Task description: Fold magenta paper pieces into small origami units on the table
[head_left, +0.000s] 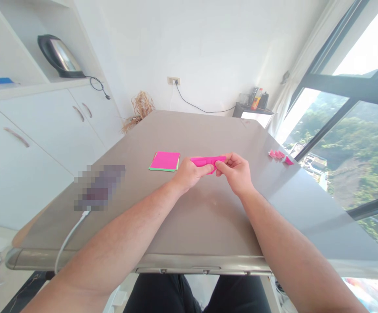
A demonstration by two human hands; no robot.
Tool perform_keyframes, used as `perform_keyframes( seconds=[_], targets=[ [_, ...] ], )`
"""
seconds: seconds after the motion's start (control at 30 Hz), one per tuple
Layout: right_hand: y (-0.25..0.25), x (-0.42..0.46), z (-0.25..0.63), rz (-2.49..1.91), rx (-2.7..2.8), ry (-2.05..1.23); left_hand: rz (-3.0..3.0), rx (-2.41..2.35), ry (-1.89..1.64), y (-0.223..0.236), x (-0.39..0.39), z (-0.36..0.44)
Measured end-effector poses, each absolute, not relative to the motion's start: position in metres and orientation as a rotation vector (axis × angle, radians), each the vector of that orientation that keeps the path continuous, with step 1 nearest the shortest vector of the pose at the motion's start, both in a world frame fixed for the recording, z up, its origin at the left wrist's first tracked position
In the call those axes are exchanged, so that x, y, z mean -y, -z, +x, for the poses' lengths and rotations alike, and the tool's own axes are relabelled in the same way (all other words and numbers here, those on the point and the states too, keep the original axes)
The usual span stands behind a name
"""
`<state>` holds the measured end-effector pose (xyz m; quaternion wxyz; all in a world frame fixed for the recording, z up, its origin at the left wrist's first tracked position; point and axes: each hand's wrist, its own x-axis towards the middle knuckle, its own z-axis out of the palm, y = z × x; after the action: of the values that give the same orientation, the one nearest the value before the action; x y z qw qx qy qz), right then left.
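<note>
Between my two hands, just over the table, is a folded piece of bright pink paper. My left hand pinches its left part, thumb on the near side. On the right part, my right hand grips it with thumb and fingers. Both thumbs nearly meet at the paper's middle, where a small flap points down toward me. My fingertips hide some of the folds. Left of my left hand lies a stack of square coloured paper, pink on top with green showing at the near edge.
Several small folded pink paper pieces sit near the right edge of the grey table. At the left lies a blurred-out device with a white cable running over the front edge. A kettle stands on the left shelf.
</note>
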<state>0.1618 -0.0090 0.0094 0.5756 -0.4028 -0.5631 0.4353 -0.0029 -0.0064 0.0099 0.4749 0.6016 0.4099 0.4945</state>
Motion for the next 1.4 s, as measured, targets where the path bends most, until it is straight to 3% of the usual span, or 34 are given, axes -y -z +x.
perform_keyframes(
  seconds=[0.37,1.1,1.4],
  targets=[
    [-0.008,0.007,0.166,-1.035,1.406,-0.849,1.494,-0.990,-1.390,-0.003,-0.004,-0.010],
    [-0.011,0.006,0.173,-1.099,1.406,-0.883,1.641,-1.024,-1.377,-0.005,-0.002,-0.013],
    [-0.007,0.007,0.172,-1.128,1.479,-0.737,1.668,-1.028,-1.393,-0.006,0.000,-0.010]
  ],
)
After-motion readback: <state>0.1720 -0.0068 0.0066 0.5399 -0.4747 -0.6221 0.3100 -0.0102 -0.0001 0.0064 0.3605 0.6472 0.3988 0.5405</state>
